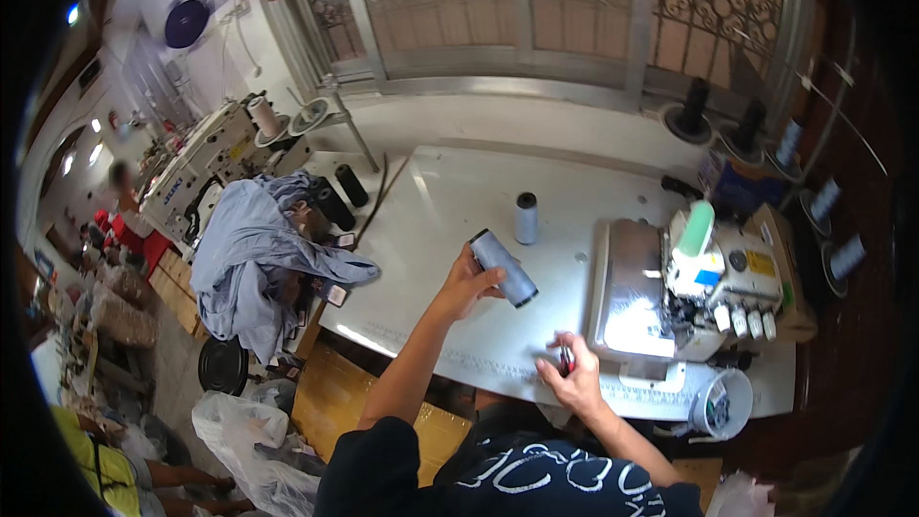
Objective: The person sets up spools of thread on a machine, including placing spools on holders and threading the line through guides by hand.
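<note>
My left hand (465, 287) is wrapped round a blue-grey thread spool (504, 268) with black ends, held tilted above the white table (412, 268). A second blue-grey spool (526, 221) stands upright on the tabletop, just beyond the held one. Near the table's front edge my right hand (577, 381) is closed on a small red and dark object (566, 360); the fingers hide most of it, so its kind does not show. Right of that hand sits a white overlock sewing machine (723, 273) with a shiny metal plate (627, 287).
Blue-grey cloth (254, 249) is heaped at the left, beside dark thread spools (351, 186). Another sewing machine (196, 168) stands beyond it. Cones on a thread stand (689, 120) rise at the back right. A small bucket (722, 404) hangs at the front right corner.
</note>
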`<state>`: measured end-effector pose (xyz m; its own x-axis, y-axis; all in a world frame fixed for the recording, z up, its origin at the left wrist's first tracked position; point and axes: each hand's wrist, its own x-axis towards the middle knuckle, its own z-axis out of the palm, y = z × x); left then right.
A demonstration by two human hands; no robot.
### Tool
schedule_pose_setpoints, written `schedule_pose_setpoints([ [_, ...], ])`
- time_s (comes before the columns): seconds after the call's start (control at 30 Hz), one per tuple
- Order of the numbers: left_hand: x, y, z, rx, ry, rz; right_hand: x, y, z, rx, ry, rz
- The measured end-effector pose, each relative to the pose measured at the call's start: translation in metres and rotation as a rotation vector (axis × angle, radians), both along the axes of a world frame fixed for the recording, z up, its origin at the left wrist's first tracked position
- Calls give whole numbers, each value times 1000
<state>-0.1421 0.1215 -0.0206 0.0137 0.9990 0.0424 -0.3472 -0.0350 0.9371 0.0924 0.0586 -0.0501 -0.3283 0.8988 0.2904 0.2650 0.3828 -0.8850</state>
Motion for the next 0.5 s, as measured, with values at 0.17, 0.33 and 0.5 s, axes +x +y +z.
schedule_pose_setpoints([
  [0.17,76,-34,21,194,-42,-147,5,5,58,-174,467,65],
  [0.33,109,-26,17,498,245,-40,40,10,50,4,396,-57],
  [0.5,120,-12,17,407,67,-170,67,6,61,26,333,-203],
])
